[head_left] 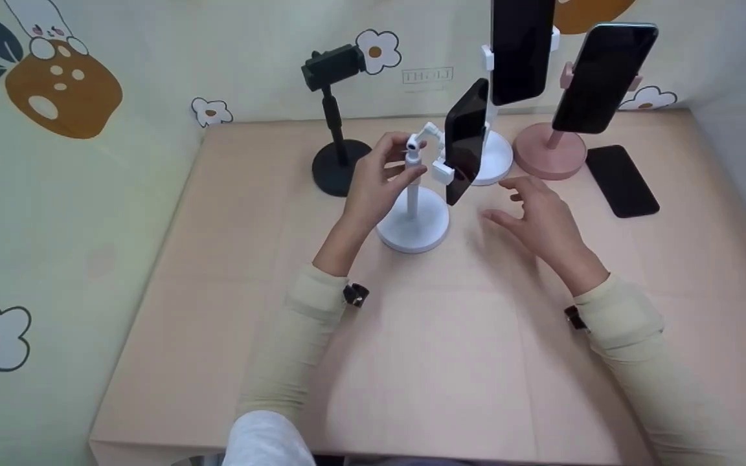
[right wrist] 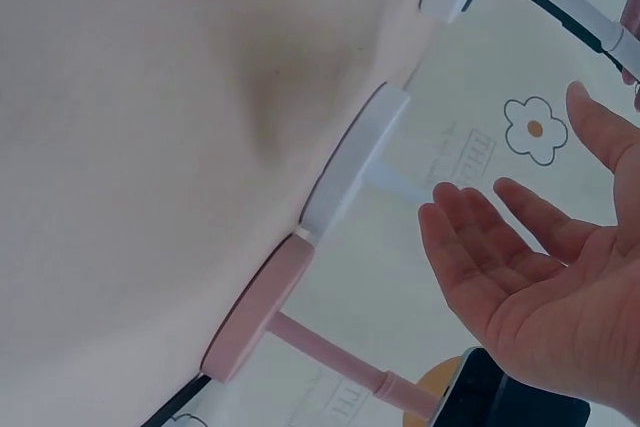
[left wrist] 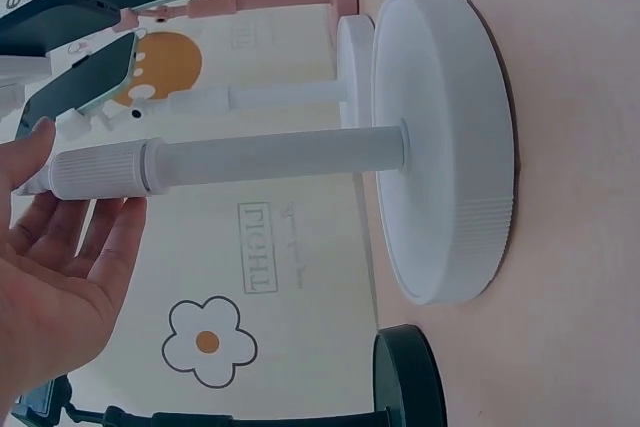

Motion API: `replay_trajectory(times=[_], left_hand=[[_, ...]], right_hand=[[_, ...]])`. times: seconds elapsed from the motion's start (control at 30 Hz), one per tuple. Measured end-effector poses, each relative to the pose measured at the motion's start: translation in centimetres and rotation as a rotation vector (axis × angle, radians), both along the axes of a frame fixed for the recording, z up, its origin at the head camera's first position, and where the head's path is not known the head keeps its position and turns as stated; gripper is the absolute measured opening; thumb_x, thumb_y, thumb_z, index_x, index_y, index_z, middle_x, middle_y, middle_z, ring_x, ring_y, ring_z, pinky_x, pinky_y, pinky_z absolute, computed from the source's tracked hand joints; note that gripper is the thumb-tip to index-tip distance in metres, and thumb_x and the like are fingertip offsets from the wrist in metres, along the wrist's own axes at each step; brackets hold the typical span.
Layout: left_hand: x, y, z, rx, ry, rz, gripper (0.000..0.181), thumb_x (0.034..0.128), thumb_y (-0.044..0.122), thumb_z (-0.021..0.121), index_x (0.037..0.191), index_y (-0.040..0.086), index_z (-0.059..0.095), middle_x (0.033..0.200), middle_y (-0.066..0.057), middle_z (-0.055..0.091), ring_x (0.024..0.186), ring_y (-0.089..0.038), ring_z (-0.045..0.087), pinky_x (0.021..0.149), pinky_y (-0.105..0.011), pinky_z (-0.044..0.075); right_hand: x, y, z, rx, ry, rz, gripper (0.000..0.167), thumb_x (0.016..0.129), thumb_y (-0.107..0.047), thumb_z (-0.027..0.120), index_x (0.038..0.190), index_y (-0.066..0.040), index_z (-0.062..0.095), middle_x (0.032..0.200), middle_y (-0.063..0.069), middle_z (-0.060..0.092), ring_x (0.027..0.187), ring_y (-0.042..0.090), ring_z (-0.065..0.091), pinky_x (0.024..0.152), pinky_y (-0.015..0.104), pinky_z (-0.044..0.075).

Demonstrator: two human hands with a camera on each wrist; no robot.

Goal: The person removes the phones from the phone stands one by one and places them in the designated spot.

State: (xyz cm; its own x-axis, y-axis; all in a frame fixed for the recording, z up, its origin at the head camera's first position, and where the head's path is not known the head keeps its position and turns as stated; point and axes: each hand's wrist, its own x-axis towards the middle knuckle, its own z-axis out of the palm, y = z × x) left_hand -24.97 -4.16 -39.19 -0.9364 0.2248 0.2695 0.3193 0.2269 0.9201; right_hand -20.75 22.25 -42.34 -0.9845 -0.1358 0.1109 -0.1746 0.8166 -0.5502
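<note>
The left grip [head_left: 376,184] pinched the upright of the front white stand [head_left: 413,230] on the table [head_left: 217,336]; the right grip [head_left: 544,217], loosely spread, held nothing. Three stands bore phones [head_left: 465,139]; apparently the black stand [head_left: 340,169] and loose phone [head_left: 622,181] remained

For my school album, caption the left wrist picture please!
The left grip holds a white stand by its upper end.
</note>
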Motion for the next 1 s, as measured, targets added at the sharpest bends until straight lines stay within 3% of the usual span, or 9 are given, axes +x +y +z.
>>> replay_trajectory(times=[0.37, 1.0], left_hand=[[0.5, 0.1, 0.9, 0.018, 0.054, 0.01, 0.049, 0.092, 0.011, 0.071, 0.137, 0.009, 0.053, 0.136, -0.006, 0.061, 0.12, -0.015, 0.063, 0.103, -0.026, 0.052], [0.7, 0.5, 2.1, 0.037, 0.102, -0.014, 0.049, 0.093, 0.013, 0.07, 0.138, 0.008, 0.053, 0.139, -0.006, 0.061, 0.122, -0.014, 0.062, 0.107, -0.022, 0.048]], right_hand=[[0.3, -1.2, 0.8, -0.121, 0.017, 0.029, 0.072, 0.091, -0.031, 0.074, 0.147, -0.002, 0.041, 0.14, 0.021, 0.054, 0.125, 0.038, 0.057, 0.104, 0.052, 0.049], [0.8, -3.3, 1.9, -0.25, 0.104, 0.086, 0.078, 0.088, -0.028, 0.077, 0.15, -0.006, 0.035, 0.15, 0.015, 0.045, 0.13, 0.032, 0.053, 0.107, 0.051, 0.049]])
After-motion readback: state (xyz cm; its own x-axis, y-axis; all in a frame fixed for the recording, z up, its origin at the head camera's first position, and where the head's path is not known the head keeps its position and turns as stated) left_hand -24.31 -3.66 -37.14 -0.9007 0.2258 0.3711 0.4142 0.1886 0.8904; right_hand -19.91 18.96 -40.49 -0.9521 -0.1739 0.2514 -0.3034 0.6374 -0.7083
